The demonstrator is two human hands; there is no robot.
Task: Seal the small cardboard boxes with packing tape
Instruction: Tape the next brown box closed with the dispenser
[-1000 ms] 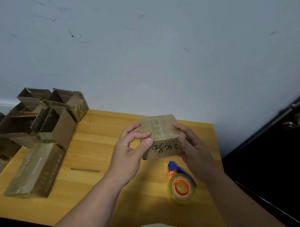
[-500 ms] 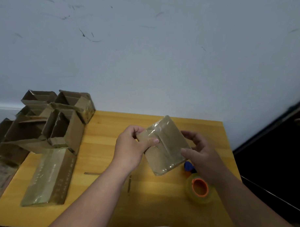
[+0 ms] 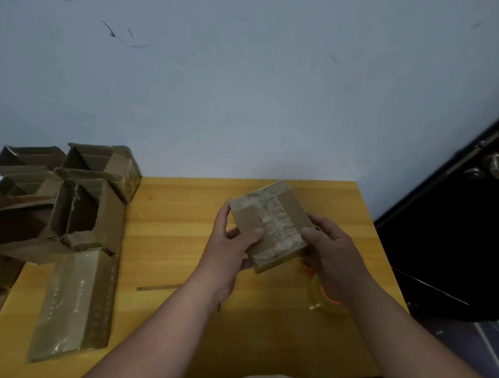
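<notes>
A small cardboard box (image 3: pixel 269 223) is held in the air above the wooden table (image 3: pixel 167 242), its broad face turned up and crossed by a strip of clear tape. My left hand (image 3: pixel 229 253) grips its left edge with the thumb on top. My right hand (image 3: pixel 333 256) holds its right edge. A roll of clear packing tape with an orange core (image 3: pixel 322 300) lies on the table under my right wrist, mostly hidden by it.
Several open empty cardboard boxes (image 3: pixel 80 208) are piled at the table's left back corner. A long taped box (image 3: pixel 74 304) lies flat in front of them. A thin strip (image 3: pixel 157 288) lies mid-table. A dark door with a metal handle (image 3: pixel 495 169) stands at the right.
The box has been turned in both hands: the side with handwriting is gone from view and a taped broad face is up. My right hand has closed onto its right edge.
</notes>
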